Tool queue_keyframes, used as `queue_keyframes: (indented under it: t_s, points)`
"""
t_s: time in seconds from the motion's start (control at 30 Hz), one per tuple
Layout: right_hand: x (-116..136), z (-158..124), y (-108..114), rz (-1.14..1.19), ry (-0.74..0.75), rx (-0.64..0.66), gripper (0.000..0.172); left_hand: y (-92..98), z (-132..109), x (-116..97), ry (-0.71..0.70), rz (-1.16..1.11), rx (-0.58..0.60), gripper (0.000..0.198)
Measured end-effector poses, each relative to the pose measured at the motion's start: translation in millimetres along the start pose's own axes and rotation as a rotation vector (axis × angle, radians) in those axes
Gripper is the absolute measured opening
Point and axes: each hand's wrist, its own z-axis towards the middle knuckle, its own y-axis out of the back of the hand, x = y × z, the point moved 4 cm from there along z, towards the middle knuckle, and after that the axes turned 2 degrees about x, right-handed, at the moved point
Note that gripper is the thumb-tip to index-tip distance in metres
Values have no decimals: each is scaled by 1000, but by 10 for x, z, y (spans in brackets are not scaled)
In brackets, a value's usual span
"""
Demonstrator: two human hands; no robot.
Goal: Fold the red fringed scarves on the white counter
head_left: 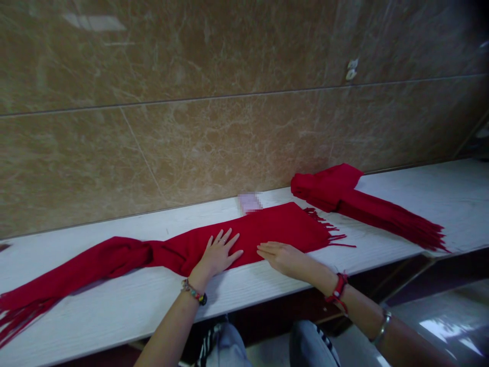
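A long red scarf (282, 224) with fringed ends lies across the white bench top. Its right part is spread flat, while the middle is bunched and twisted and the left end trails off to the picture's edge. My left hand (218, 254) rests on the flat cloth with its fingers spread. To its right, my right hand (284, 259) lies palm down at the scarf's near edge, fingers stretched out and held together. Neither hand grasps the cloth.
A second red scarf (336, 191), loosely folded with its fringe toward the right, lies beyond my right hand. Near the wall is a small blurred pinkish item (250, 203). A brown marble wall (214, 142) rises behind the white bench top (114, 306). My knees are below its front edge.
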Motion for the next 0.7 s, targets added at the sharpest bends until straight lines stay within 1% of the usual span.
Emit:
queue_keyframes:
  t_s: [0.07,0.17,0.23,0.27,0.33,0.4,0.47,0.57,0.63,0.7]
  points:
    - [27,34,30,24,15,22,33,49,-22,-15,-45,-33,-46,54]
    - [71,103,49,97,39,27,29,184,-147,-63,-197,-109,-134,42]
    - [79,124,22,135,36,2,25,253,-273,-87,-292,-160,-128,33]
    - [74,122,-1,152,27,-23,24,271,-333,-90,-317,-175,-112,30]
    - [58,103,-57,182,13,-82,25,283,-423,-79,-328,-173,-94,23]
    - [44,77,-101,203,8,-125,26,276,-463,-57,-326,-158,-105,16]
    - [36,63,-108,213,-2,-137,25,257,-463,-33,-341,-166,-116,29]
    - [44,86,-42,218,-34,-104,23,229,-430,26,-346,-187,-119,53]
    - [78,142,21,205,-43,-73,22,225,-407,81,-316,-188,-143,56]
    - [143,238,64,174,-45,-57,25,231,-392,129,-276,-187,-179,48]
